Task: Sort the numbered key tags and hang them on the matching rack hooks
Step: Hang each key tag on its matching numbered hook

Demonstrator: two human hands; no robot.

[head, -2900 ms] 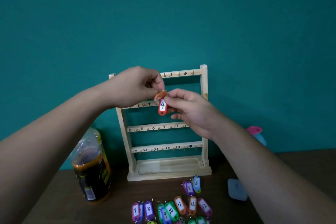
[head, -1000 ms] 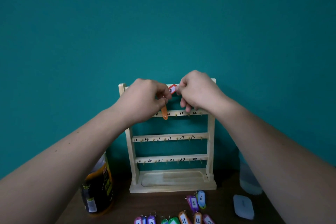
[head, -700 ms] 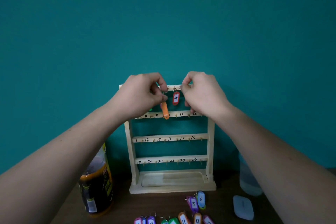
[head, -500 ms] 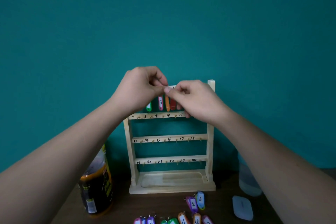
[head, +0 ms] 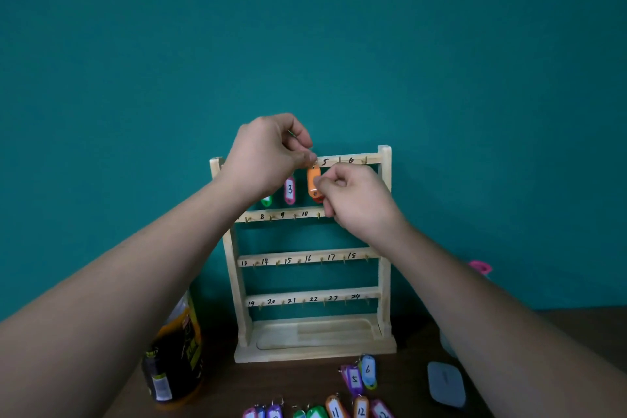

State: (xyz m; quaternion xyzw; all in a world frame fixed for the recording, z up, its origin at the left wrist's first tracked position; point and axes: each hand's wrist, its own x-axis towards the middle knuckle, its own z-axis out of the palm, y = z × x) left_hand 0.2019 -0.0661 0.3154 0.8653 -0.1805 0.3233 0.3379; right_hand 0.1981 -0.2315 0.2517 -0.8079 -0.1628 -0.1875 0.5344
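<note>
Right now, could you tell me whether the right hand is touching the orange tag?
Touching. The head view shows the right hand pinching the orange tag at its lower edge.

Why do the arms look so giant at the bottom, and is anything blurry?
Head view: the wide-angle lens stretches both forearms toward the bottom corners; the numbers on the rack read clearly, while the orange tag pinched by the left hand and right hand looks slightly soft; lighting is dim and even, with no harsh glare.

A flat, evenly lit teal painted wall (head: 305,27) fills most of the view, rising behind a dark brown wooden tabletop (head: 288,380).
</note>
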